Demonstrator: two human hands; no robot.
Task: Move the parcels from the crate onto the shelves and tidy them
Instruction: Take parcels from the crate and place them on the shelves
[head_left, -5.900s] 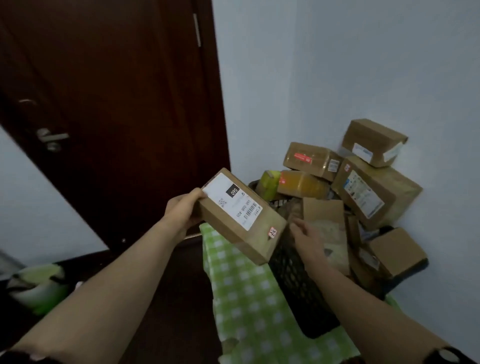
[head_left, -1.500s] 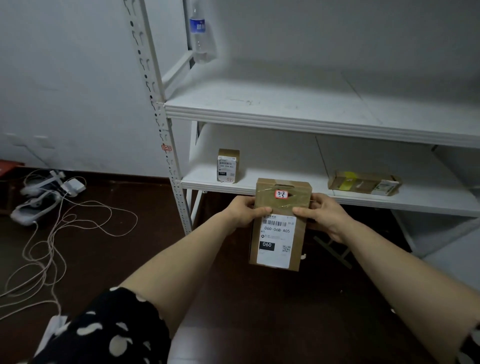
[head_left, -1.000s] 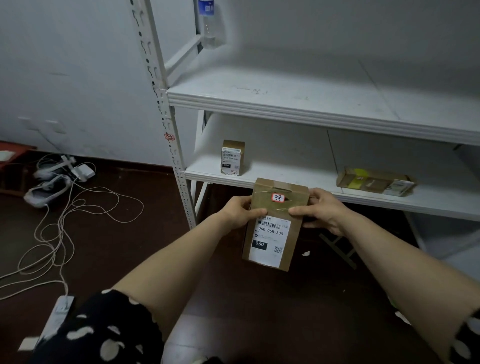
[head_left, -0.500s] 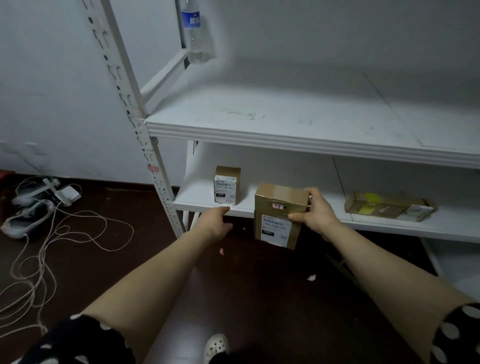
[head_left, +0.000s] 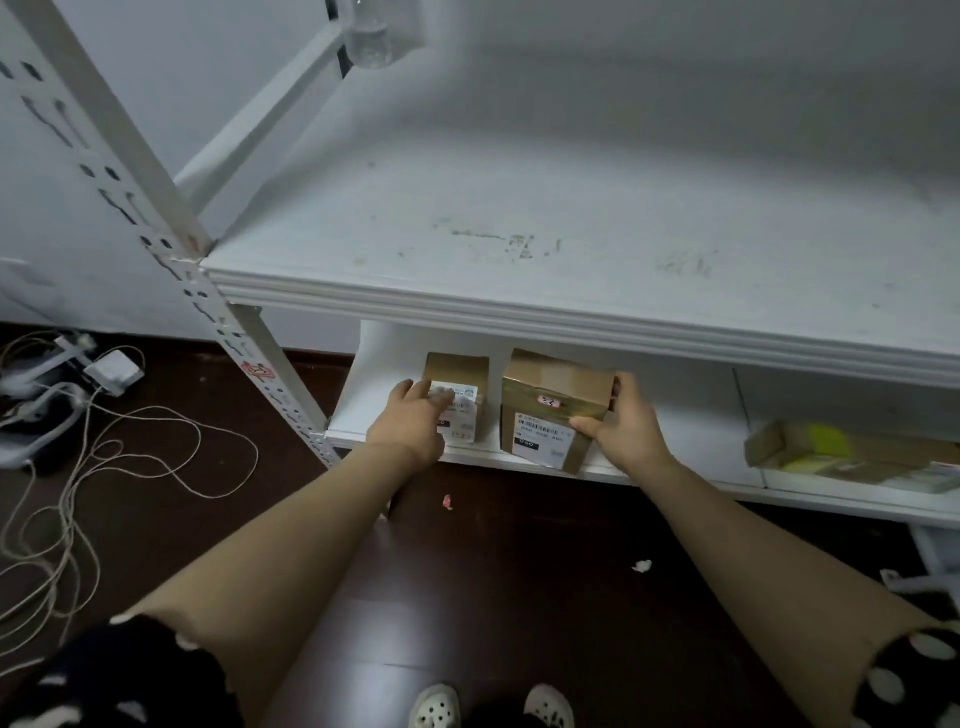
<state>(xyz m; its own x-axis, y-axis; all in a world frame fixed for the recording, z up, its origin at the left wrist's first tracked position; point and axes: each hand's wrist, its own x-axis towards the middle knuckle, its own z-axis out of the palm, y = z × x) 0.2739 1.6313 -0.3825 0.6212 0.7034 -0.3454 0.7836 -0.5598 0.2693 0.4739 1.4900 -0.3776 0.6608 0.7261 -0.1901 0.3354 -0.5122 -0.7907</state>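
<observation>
My right hand (head_left: 621, 423) grips a brown cardboard parcel (head_left: 550, 405) with a white barcode label and a small red sticker, holding it at the front edge of the lower white shelf (head_left: 675, 475). Just left of it a smaller brown parcel (head_left: 462, 374) stands upright on that shelf. My left hand (head_left: 413, 423) rests against the front of this small parcel, fingers over its label. A flat brown parcel with yellow tape (head_left: 841, 452) lies further right on the same shelf. The crate is out of view.
The upper white shelf (head_left: 571, 249) juts out above my hands, with a clear bottle (head_left: 369, 44) at its back left. A perforated white upright (head_left: 171, 260) stands left. Cables and a white adapter (head_left: 111, 369) lie on the dark floor. My feet show at the bottom.
I moved closer and lower to the shelf. The parcel in my right hand went forward to the lower shelf edge. My left hand reached onto the small parcel.
</observation>
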